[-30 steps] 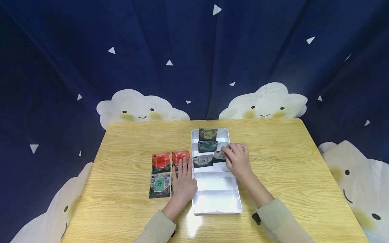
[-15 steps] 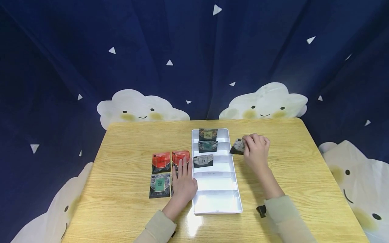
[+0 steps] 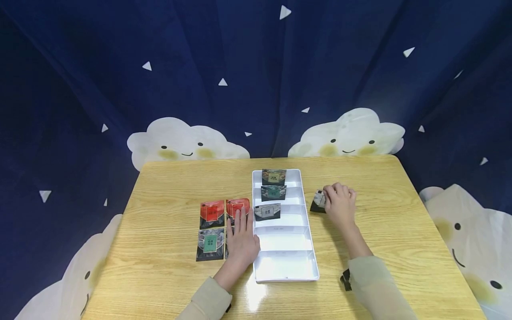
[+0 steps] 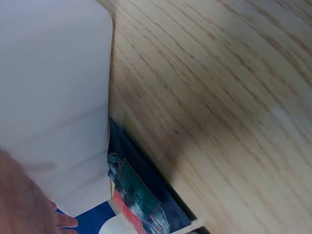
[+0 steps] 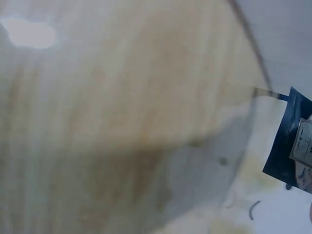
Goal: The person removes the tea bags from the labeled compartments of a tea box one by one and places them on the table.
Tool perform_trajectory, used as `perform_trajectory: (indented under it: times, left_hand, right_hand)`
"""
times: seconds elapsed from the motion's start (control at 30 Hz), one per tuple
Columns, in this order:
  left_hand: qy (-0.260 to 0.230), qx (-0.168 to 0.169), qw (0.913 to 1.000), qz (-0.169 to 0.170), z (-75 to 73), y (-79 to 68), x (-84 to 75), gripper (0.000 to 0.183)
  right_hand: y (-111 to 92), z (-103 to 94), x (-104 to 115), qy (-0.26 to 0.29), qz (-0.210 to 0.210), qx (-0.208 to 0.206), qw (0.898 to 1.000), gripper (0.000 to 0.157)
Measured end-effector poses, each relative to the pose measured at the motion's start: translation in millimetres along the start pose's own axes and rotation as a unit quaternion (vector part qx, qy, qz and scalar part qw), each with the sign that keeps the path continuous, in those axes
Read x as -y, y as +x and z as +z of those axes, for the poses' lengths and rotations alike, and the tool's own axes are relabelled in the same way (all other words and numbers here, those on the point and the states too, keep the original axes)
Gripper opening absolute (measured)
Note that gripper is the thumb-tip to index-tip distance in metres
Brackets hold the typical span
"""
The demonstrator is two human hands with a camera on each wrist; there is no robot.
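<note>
My right hand [image 3: 341,205] pinches a small black sachet with a grey label [image 3: 318,202], just right of the white tray [image 3: 285,269]. In the right wrist view that grey-labelled sachet [image 5: 285,141] shows at the right edge, tilted. My left hand [image 3: 242,243] lies with straight, spread fingers beside the tray's left side. Its fingertips reach over a red sachet [image 3: 235,205] and partly cover another sachet below it. Left of them lie a second red sachet [image 3: 212,214] and a green-labelled sachet [image 3: 210,244], also visible in the left wrist view.
Dividers split the tray into several compartments. A yellow-labelled sachet [image 3: 274,177], a green-labelled one [image 3: 274,193] and a grey-labelled one [image 3: 267,212] stand in its far compartments. Beneath everything is a wooden table [image 3: 380,213], with a dark blue curtain [image 3: 256,80] behind.
My right hand has lifted the grey-labelled sachet from the tray's third compartment and carried it right, then slightly lower over the table. The left hand stays in place.
</note>
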State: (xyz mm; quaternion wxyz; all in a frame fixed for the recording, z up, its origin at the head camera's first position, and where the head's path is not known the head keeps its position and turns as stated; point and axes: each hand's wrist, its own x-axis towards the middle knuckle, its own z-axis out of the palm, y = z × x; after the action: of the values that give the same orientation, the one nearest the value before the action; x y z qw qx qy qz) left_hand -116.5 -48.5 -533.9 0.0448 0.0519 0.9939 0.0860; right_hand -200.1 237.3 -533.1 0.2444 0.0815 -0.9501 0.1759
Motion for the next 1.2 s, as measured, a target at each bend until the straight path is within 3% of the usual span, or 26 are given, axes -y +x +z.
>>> perform_trajectory:
  times: [0.4,0.83,1.2]
  left_hand:
    - [-0.009,0.002,1.0,0.0,0.1,-0.7,0.0,0.067]
    - [-0.003,0.004,1.0,-0.003,-0.9,-0.7,-0.3,0.067]
    - [0.002,0.003,1.0,-0.003,-0.1,0.0,0.1,0.067]
  right_hand:
    - [-11.6,37.9,-16.7,-0.036,0.023,0.126,0.991,0.013]
    - [-14.1,61.0,-18.0,-0.044,0.048,0.148,0.987,0.017]
    - [-10.1,65.8,-18.2,-0.052,0.051,0.176,0.982,0.018]
